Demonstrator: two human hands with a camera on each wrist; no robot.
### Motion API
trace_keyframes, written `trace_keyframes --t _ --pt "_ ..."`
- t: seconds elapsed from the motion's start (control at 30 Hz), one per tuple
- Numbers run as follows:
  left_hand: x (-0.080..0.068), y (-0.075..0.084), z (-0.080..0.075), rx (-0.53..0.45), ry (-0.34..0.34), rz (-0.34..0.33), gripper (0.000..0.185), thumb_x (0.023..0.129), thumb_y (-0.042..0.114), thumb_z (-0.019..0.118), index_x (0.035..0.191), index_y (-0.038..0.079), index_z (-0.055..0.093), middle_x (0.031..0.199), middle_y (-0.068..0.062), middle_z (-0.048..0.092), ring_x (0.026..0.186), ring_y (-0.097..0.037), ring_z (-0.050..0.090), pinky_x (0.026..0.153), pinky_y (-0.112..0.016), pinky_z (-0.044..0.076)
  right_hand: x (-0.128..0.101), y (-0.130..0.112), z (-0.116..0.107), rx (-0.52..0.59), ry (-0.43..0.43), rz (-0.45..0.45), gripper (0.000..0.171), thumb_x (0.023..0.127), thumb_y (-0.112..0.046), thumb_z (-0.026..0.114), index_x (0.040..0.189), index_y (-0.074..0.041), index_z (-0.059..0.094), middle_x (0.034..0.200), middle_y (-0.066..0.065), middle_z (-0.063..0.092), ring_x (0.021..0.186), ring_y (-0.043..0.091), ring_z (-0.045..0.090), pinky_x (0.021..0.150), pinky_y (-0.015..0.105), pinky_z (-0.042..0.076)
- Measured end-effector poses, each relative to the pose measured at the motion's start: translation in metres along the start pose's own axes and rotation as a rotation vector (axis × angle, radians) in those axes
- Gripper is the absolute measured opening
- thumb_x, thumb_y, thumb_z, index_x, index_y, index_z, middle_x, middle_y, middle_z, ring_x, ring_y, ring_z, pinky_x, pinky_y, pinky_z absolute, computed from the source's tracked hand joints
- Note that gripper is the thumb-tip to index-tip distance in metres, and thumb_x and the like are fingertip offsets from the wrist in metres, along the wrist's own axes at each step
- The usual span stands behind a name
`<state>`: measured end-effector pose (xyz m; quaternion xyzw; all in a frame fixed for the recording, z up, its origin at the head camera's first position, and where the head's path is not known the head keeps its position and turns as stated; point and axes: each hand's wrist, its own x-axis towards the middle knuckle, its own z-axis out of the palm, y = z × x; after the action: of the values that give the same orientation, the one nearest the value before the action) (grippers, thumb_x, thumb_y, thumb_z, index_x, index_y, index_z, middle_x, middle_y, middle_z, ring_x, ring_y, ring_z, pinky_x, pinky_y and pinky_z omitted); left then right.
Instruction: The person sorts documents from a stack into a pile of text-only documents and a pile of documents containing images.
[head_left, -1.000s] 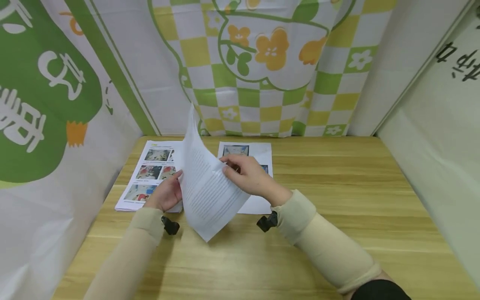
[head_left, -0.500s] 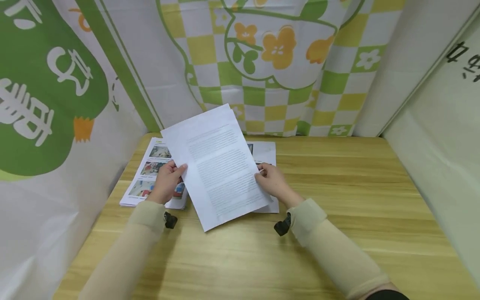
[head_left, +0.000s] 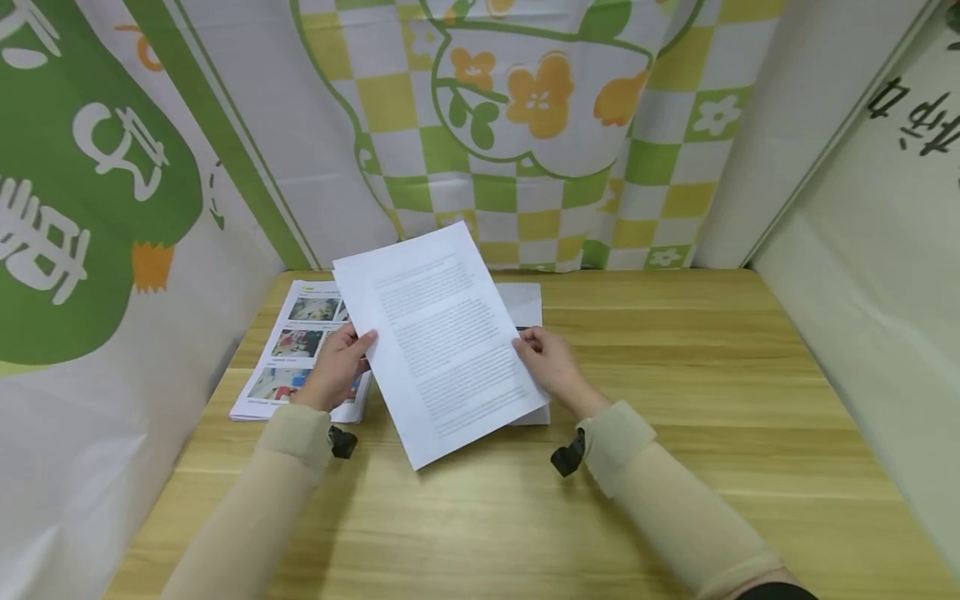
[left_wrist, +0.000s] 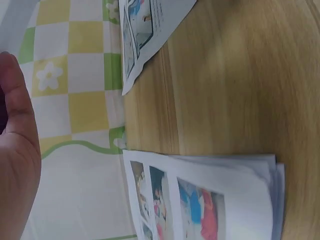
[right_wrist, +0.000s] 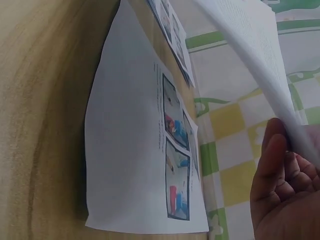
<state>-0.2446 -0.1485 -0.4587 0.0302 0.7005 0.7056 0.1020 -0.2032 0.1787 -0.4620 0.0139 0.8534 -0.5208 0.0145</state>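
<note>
Printed paper (head_left: 450,358), covered in lines of text, is held up tilted above the table between both hands. My left hand (head_left: 335,364) pinches its left edge, thumb on the front. At the right edge, my right hand (head_left: 553,367) grips it between thumb and fingers. The right wrist view shows the held paper (right_wrist: 260,55) edge-on in the right hand (right_wrist: 285,195). Only part of the left hand (left_wrist: 19,165) enters the left wrist view; its grip is out of that frame. Behind the held paper lies a sheet with pictures (right_wrist: 125,150), mostly hidden in the head view.
A stack of papers with colour photos (head_left: 296,342) lies at the table's back left, partly covered by the left hand and held paper. The wooden table (head_left: 697,375) meets a patterned curtain (head_left: 540,192) at the back. Printed cloth walls stand left and right.
The held paper was curled and turned on edge; it now faces me nearly flat. My right hand has moved right and down to its right edge. Little differs over the last half second.
</note>
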Motion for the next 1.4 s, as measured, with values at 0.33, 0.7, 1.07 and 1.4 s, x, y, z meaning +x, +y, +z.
trace_keyframes --t 0.33,0.7,1.07,1.4 --pt "-0.006 -0.006 0.01 -0.071 -0.131 0.014 0.037 0.111 0.002 0.039 0.143 -0.017 0.039 0.104 0.004 0.067 0.091 -0.01 0.065 0.078 -0.027 0.057 -0.005 0.01 -0.006 0.018 0.079 -0.008 0.026 0.107 -0.016 0.054 0.111 0.006 0.067 0.093 0.016 0.07 0.074 0.021 0.059 0.065 0.028 0.048" --pt "0.002 -0.013 0.024 0.052 0.007 -0.018 0.024 0.107 0.003 0.054 0.121 -0.015 0.057 0.088 0.0 0.07 0.076 -0.012 0.067 0.065 -0.027 0.057 -0.018 0.028 -0.024 0.005 0.028 -0.02 0.025 0.108 -0.019 0.056 0.1 0.003 0.066 0.081 0.01 0.065 0.07 0.02 0.056 0.059 0.028 0.046" --pt "0.007 -0.018 0.045 0.199 0.009 -0.028 0.017 0.106 0.004 0.057 0.112 -0.01 0.062 0.092 -0.01 0.066 0.076 -0.015 0.063 0.062 -0.028 0.059 -0.018 0.051 -0.038 0.191 -0.108 0.152 0.022 0.106 -0.011 0.058 0.114 0.009 0.063 0.097 0.014 0.071 0.081 0.017 0.064 0.069 0.03 0.055" --pt "0.013 -0.022 0.055 0.19 -0.023 -0.023 0.014 0.106 0.005 0.057 0.107 -0.007 0.061 0.089 -0.008 0.064 0.075 -0.015 0.061 0.066 -0.034 0.059 -0.025 0.061 -0.05 0.256 -0.154 0.209 0.036 0.108 -0.011 0.053 0.136 0.012 0.054 0.115 0.021 0.068 0.089 0.02 0.065 0.077 0.032 0.056"
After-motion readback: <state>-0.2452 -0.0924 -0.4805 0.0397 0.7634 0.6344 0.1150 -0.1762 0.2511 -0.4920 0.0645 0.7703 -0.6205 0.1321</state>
